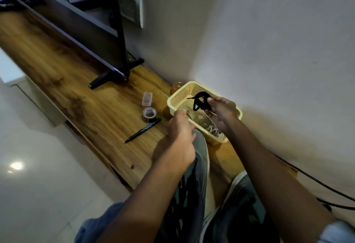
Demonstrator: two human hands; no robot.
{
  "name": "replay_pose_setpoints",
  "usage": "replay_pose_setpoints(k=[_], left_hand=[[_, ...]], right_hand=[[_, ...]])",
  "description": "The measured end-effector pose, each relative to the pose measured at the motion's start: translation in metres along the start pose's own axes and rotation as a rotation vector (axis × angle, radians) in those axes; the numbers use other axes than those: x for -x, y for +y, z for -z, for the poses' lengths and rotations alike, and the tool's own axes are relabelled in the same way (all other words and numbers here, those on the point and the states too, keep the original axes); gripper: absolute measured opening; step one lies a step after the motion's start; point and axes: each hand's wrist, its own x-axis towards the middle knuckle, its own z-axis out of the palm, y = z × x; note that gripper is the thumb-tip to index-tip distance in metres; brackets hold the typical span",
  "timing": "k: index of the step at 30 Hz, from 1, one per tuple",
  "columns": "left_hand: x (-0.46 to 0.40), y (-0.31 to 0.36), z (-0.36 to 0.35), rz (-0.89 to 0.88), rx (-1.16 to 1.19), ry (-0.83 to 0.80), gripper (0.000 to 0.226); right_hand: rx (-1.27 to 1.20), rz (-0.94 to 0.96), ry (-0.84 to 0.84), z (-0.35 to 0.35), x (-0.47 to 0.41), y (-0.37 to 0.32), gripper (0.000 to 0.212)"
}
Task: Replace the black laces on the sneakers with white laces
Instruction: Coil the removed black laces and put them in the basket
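My right hand [222, 114] holds a bundled black lace [200, 101] over a cream plastic basket [177, 99] and also pinches a strand of white lace. More white lace [215, 133] lies coiled in the basket's near corner. My left hand [180, 137] hovers at the basket's left rim with fingers curled; a thin white strand seems to run to its fingertips, but the grip is unclear. Two grey sneakers with white soles stand on the wooden shelf below my arms, the left sneaker [199, 165] and the right sneaker [242, 190], both largely hidden. The left sneaker shows black laces.
On the wooden shelf [96, 98] lie a black pen [143, 130], a tape roll [148, 114], a small clear box [147, 98] and an orange-tinted jar [177, 85] behind the basket. A TV stand foot [113, 75] stands further back. Black cable [307, 175] runs along the wall at right.
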Motion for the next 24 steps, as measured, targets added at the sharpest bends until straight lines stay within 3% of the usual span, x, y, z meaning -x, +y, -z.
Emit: replay_pose_setpoints(k=[3,13,17,19,24], left_hand=[[-0.002,-0.003,-0.002,0.028,0.004,0.010,0.021],[-0.001,-0.004,-0.001,0.067,0.018,0.020,0.020],[0.002,-0.001,0.000,0.069,0.014,0.020,0.021],[0.002,0.001,0.001,0.072,0.022,0.023,0.020],[0.007,0.005,0.003,0.079,0.033,0.023,0.021]], right_hand=[[0.107,-0.032,0.050,-0.020,-0.032,0.014,0.011],[0.315,-0.030,0.179,-0.042,-0.090,0.032,0.036],[0.466,0.025,0.172,-0.030,-0.089,0.029,0.028],[0.500,0.065,0.207,-0.024,-0.079,0.021,0.012],[0.327,0.140,0.045,-0.006,-0.009,-0.012,0.015]])
